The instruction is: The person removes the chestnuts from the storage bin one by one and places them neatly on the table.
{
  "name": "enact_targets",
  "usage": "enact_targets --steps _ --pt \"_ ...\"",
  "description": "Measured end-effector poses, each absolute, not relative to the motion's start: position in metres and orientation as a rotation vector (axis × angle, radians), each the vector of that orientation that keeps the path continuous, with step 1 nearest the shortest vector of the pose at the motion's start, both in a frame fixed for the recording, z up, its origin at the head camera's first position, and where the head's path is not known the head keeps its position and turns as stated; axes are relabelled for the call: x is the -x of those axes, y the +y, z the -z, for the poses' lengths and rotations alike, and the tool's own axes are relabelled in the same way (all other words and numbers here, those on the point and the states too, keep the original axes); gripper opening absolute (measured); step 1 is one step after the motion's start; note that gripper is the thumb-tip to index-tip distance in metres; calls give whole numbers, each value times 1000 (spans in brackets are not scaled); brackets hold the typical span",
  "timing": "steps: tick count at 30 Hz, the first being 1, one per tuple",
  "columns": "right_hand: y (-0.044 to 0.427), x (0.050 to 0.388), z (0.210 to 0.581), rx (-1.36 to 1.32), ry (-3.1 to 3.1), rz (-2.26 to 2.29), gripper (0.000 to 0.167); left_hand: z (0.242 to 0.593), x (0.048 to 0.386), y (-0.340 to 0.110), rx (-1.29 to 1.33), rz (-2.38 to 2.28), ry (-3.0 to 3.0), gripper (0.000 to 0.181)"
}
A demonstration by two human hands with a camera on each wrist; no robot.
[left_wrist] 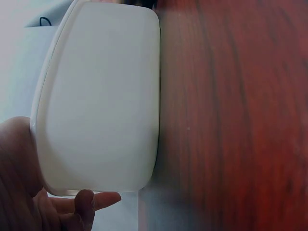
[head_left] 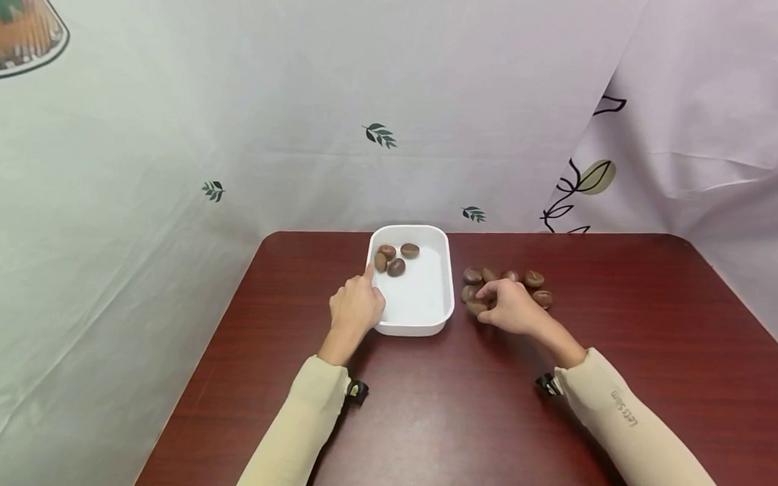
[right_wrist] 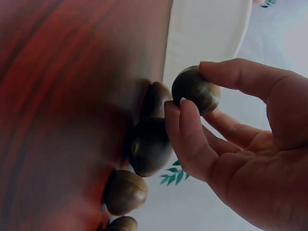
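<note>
A white tray (head_left: 416,294) holds several brown chestnuts (head_left: 396,267) toward its far left. My left hand (head_left: 356,303) grips the tray's near left corner, the index finger stretched along the left side. In the left wrist view the tray's outer wall (left_wrist: 101,96) fills much of the picture, with the left hand (left_wrist: 43,192) at its corner. To the right of the tray, my right hand (head_left: 512,307) pinches a chestnut (right_wrist: 195,90) between thumb and fingertips, just above the pile. More chestnuts (right_wrist: 150,147) lie close by; the hand partly covers them in the head view.
The dark red table (head_left: 409,415) has rounded far corners and meets a pale patterned cloth (head_left: 417,179) behind. The loose chestnuts (head_left: 533,279) sit in a cluster on the table right of the tray. The cloth also hangs at the left and right.
</note>
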State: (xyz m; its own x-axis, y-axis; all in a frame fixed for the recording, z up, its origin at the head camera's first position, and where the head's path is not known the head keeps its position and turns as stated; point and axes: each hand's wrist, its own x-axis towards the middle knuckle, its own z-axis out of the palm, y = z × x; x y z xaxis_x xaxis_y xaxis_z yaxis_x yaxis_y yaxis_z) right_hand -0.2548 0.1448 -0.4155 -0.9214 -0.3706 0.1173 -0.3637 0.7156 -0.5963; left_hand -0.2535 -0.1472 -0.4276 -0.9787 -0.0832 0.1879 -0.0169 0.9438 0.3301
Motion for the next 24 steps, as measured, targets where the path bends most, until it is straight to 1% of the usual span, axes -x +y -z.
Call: enact_targets --steps 9,24 --pt "140 252 425 644 2901 887 25 428 254 -146 -78 486 -2888 56" --pt "136 250 426 609 2918 840 30 429 255 -146 -93 480 -2900 56"
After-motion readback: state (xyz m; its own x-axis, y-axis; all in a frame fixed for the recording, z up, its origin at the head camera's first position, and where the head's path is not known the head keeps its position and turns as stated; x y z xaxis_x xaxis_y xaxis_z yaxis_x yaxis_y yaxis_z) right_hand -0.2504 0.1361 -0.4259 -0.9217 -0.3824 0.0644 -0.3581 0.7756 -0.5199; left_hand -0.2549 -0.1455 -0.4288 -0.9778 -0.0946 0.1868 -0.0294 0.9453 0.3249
